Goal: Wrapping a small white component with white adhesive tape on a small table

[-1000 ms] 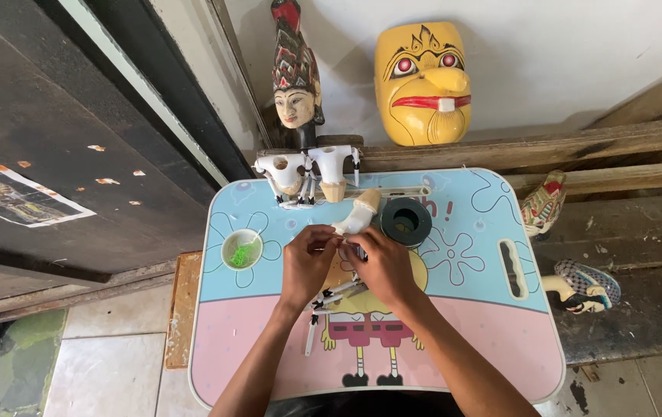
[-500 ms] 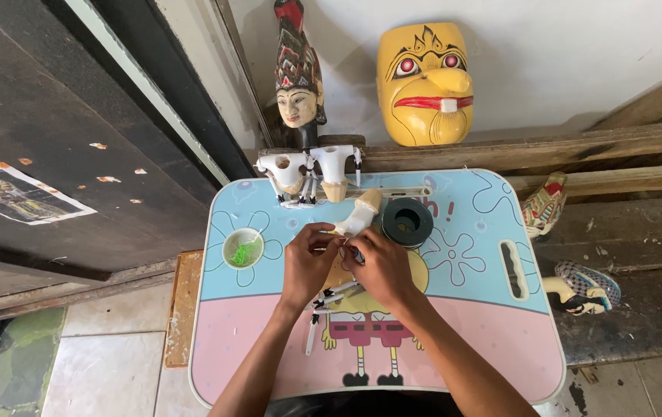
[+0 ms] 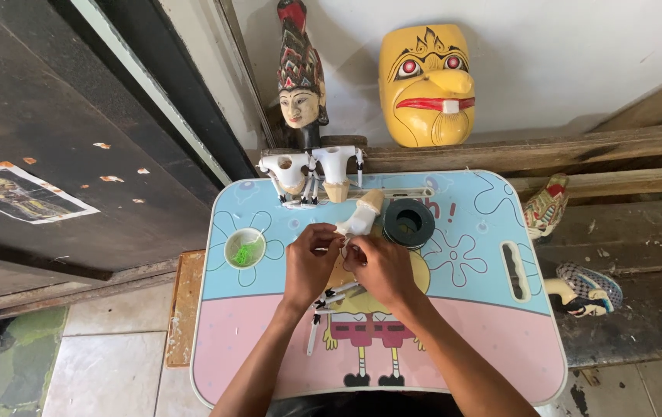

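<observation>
Head view: left hand point(image 3: 311, 262) and right hand point(image 3: 381, 266) meet mid-tabletop point(image 3: 470, 324), fingertips pinching small white puppet arm point(image 3: 360, 218). Black tape roll point(image 3: 409, 222) just right. Small cup point(image 3: 244, 247) with green bits left. White puppet torso pieces point(image 3: 311, 174) at far edge.

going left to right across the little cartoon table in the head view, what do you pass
small white cup with green bits → left hand → right hand → black tape roll → slot handle in the table
</observation>
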